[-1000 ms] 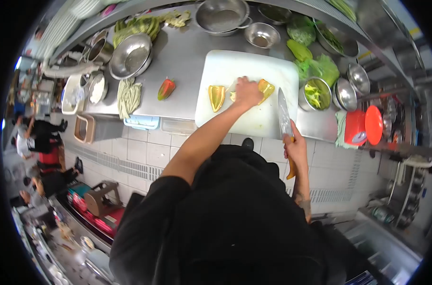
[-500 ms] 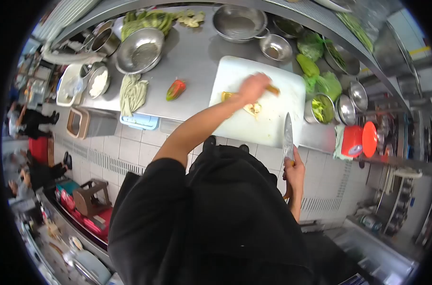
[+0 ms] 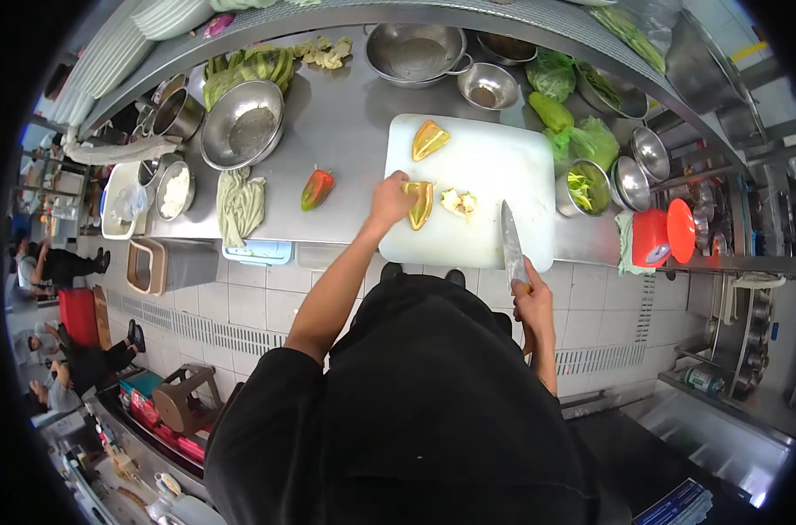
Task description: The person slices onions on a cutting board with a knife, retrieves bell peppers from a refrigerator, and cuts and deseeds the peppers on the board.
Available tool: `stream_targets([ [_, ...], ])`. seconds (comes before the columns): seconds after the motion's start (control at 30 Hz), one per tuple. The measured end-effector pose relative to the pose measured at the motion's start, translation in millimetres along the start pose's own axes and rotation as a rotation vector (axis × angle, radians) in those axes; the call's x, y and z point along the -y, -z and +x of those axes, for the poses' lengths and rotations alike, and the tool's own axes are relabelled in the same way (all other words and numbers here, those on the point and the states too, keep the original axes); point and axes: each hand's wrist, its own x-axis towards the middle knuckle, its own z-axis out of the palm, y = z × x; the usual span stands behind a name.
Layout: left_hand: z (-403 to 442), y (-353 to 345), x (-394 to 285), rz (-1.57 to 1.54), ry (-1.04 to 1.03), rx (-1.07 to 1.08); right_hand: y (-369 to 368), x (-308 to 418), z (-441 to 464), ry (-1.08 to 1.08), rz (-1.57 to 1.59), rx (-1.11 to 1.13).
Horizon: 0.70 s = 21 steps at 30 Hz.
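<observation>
My left hand (image 3: pixel 392 201) is closed on the edge of a yellow-green bell pepper half (image 3: pixel 422 210), its hollow side facing up, at the left side of the white cutting board (image 3: pixel 503 140). Another pepper half (image 3: pixel 430 140) lies near the board's far edge. Between the held half and the knife sits the cut-out pepper core (image 3: pixel 458 202) with seeds. In my right hand (image 3: pixel 533 302) is the handle of a large kitchen knife (image 3: pixel 511 241); its blade points away from me over the board's near right part. A whole red-and-green pepper (image 3: pixel 317 189) rests left of the board.
Metal bowls (image 3: pixel 245 127) and a cloth (image 3: pixel 240 206) stand left on the steel counter. Behind the board are a large bowl (image 3: pixel 415 52) and a small bowl (image 3: pixel 488 86). Leafy vegetables, a metal pot (image 3: pixel 583 188) and a red scale (image 3: pixel 650 236) line the right side.
My left hand has moved from the board's middle back left to the nearer pepper half. A pepper half now lies at the far edge. The knife stays in my right hand, turned slightly left.
</observation>
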Motion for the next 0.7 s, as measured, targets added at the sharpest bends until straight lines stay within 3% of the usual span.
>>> stream_targets([
  [0.13,-4.5,21.4,-30.3,-0.125,0.144,-0.015,-2.2,2.0,6.2,0.054,-0.022,0.058],
  [0.17,-6.0,23.0,-27.4,-0.076,-0.093,-0.195,-0.8,3.6,6.6,0.054,-0.009,0.039],
  [0.2,-9.3,29.8,-31.4,-0.067,-0.074,-0.224,-2.5,7.7,6.5,0.049,0.003,0.023],
  [0.27,-21.6,41.4,-40.9,0.227,-0.568,-0.265,-4.5,20.0,4.4,0.048,0.02,0.05],
  [0.3,-22.0,38.3,-29.7,0.232,-0.554,-0.269,-3.8,19.8,7.4,0.07,0.056,0.077],
  [0.37,-19.1,20.2,-4.9,0.368,-0.725,0.072,-2.2,20.6,5.4,0.057,0.11,0.129],
  [0.4,-16.8,22.1,-5.4,0.363,-0.743,0.078,-0.8,22.6,7.0,0.054,0.118,0.112],
  [0.47,-8.8,33.1,-8.3,0.257,-0.629,-0.125,2.9,23.6,6.7,0.12,-0.081,0.291],
  [0.53,13.1,38.6,-12.0,-0.074,-0.365,-0.237,-2.9,30.6,6.4,0.121,-0.094,0.314],
  [0.6,52.8,33.6,2.2,-0.258,0.017,-0.233,-19.6,28.2,19.1,0.341,-0.227,0.37],
  [0.63,68.1,29.2,10.0,-0.258,0.025,-0.243,-28.5,31.8,24.8,0.347,-0.233,0.38],
  [0.7,100.4,23.1,26.8,-0.451,0.246,-0.246,-48.6,42.3,38.2,0.367,-0.347,0.377],
])
